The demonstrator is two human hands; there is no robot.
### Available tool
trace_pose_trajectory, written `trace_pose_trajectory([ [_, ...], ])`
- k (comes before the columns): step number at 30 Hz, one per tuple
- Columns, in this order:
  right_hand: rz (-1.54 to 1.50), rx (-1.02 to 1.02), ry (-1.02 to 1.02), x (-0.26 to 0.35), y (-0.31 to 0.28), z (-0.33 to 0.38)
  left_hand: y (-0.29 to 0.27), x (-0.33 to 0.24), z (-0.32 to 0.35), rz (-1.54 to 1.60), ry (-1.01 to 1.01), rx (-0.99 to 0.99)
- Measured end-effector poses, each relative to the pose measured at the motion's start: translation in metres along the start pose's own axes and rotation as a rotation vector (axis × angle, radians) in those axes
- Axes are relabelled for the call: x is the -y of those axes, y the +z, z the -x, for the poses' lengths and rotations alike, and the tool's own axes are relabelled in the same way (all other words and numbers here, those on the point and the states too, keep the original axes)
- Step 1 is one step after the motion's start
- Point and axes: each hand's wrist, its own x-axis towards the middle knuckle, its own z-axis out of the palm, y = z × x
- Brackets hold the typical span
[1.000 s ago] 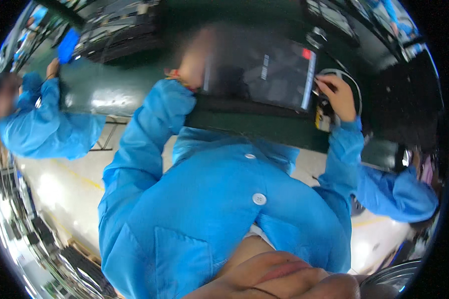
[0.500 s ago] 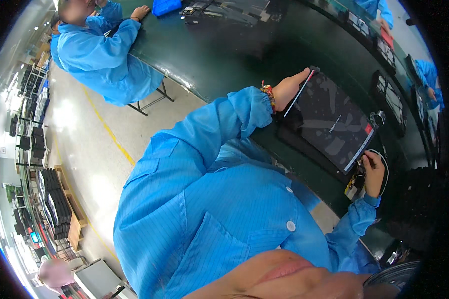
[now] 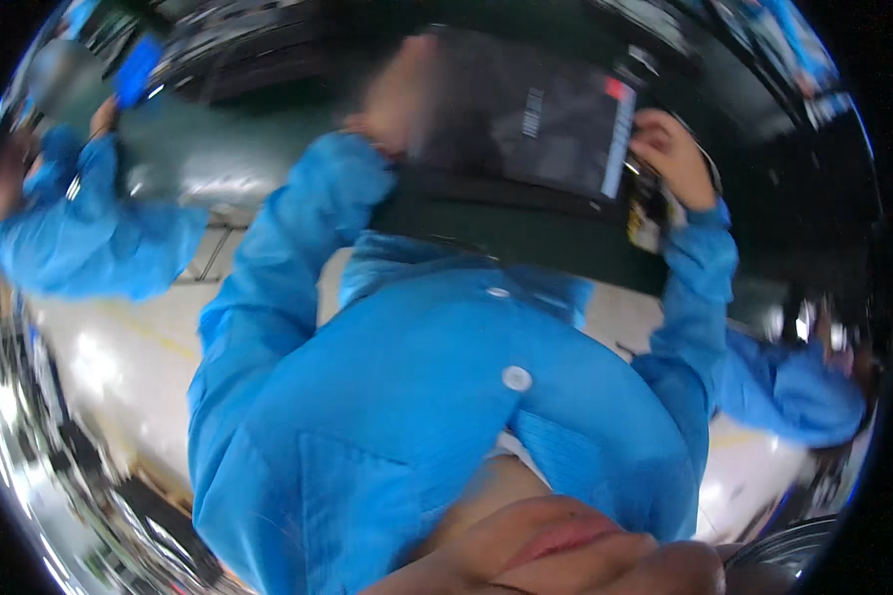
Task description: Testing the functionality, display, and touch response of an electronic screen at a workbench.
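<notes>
A flat, dark display panel [image 3: 506,119] lies on the dark green table in front of me, with a pale strip [image 3: 617,149] and a red tag [image 3: 617,89] along its right edge. At the panel's left edge is my left hand [image 3: 397,94], too smeared by motion to show how its fingers are set. My right hand [image 3: 677,159] is beside the pale strip, its fingers curled together in a pinch; what is between them is hidden. A small yellow-and-black item [image 3: 645,220] sits just below that hand.
The green table [image 3: 556,238] has its near edge close to my body. A blue bin [image 3: 139,69] and a seated co-worker in blue [image 3: 99,243] are at the left. Another person in blue [image 3: 794,387] is at the right. More dark panels [image 3: 258,30] lie at the back.
The view has swung round, so the panel and both hands appear higher and further left, and the panel looks nearly level. Both hands stay at its opposite edges. A light pattern shows mid-panel.
</notes>
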Motion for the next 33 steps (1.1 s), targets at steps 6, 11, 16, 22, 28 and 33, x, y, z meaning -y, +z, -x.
trace_pose_trajectory([
  [6,0.572,-0.574,-0.227,-0.009,-0.009,0.067,0.075,-0.033,0.044,-0.256,-0.185,-0.032],
  [11,1.285,-1.002,0.096,-0.067,-0.046,0.145,0.087,-0.029,0.049,-0.244,-0.157,-0.037],
  [16,0.911,-0.997,0.309,-0.082,-0.035,0.156,0.072,-0.026,0.041,-0.22,-0.178,-0.05],
  [22,1.036,-0.943,0.179,-0.081,-0.028,0.141,0.059,-0.028,0.036,-0.279,-0.15,-0.011],
  [28,1.339,-0.941,0.21,-0.081,-0.03,0.139,0.081,-0.028,0.045,-0.358,-0.134,-0.172],
  [33,0.795,-0.757,-0.28,-0.015,-0.007,0.08,0.079,-0.029,0.043,-0.31,-0.158,-0.071],
])
